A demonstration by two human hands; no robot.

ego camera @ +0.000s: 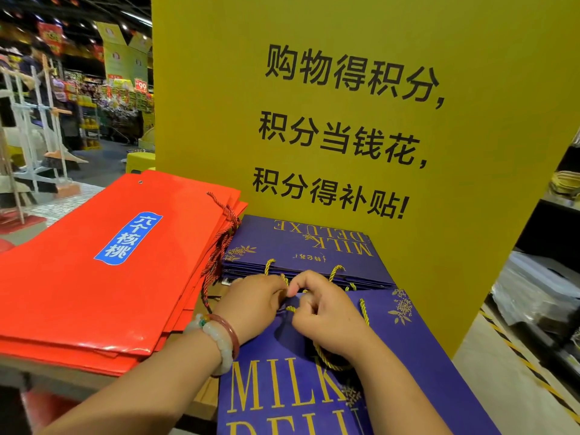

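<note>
Supermarket shelves blur behind a smooth yellow board point(219, 89) printed with black characters. Against it, on the bench point(205, 397), the right hand point(326, 318) is clenched, its grip pinching a twisted gold cord point(290, 308) at the mouth of a matte purple bag point(408, 356) lettered in gold. The left hand point(254, 304) touches the right, fingers curled over the same bag's top edge; 2 bracelets point(219, 340), one of pale beads and one a red band, circle its wrist. The bag lies flat, nearest the person. Just beyond it sits a flat stack of purple bags point(298, 243); to the left, glossy red bags point(94, 277) with braided red cords.
</note>
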